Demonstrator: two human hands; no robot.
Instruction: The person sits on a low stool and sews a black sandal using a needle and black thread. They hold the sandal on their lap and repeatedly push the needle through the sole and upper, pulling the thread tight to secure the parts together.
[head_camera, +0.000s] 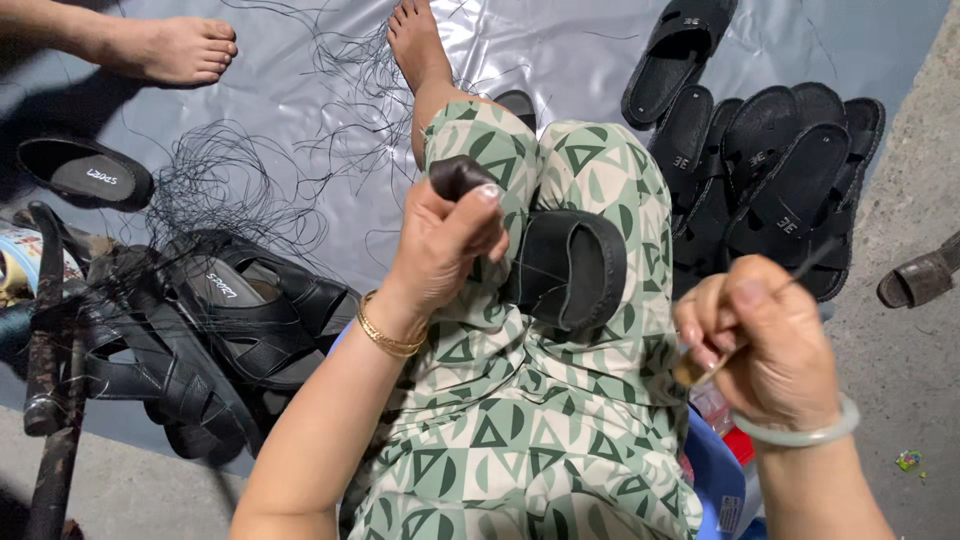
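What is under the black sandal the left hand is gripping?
The black sandal rests on the person's lap, on green patterned trousers. The left hand grips its upper end, hiding that part. The sandal's underside and the trousers directly beneath it are covered.

At the far left edge you have a round can (22, 262) lying on its side, its wrapper pale with blue and a touch of red, half hidden behind a dark tool handle. Near your right wrist, low on the right, a small white label (729, 513) sits on the blue plastic stool. Just above it, a red-and-white packet (722, 420) peeks out, mostly hidden.
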